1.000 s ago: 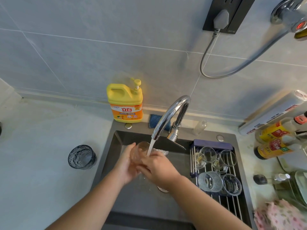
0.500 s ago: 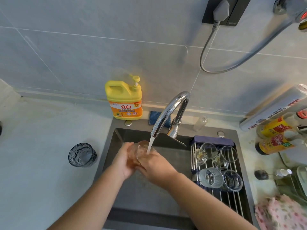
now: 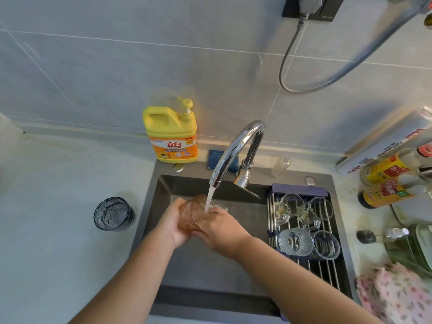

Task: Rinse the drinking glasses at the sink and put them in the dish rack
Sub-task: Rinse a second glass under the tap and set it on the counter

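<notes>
Hands [image 3: 173,225] [image 3: 222,232] cupped around amber glass [image 3: 189,216], forearms converging under tap stream [image 3: 208,199]

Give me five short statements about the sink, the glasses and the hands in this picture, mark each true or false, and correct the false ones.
1. Water runs from the faucet into the amber glass. True.
2. Only the left hand holds that glass. False: the right hand grips it too.
3. The dish rack holds no glasses. False: several clear glasses lie on it.
4. A dark blue glass stands on the counter left of the sink. True.
5. The yellow detergent bottle lies in the basin. False: it stands upright behind the sink.
</notes>
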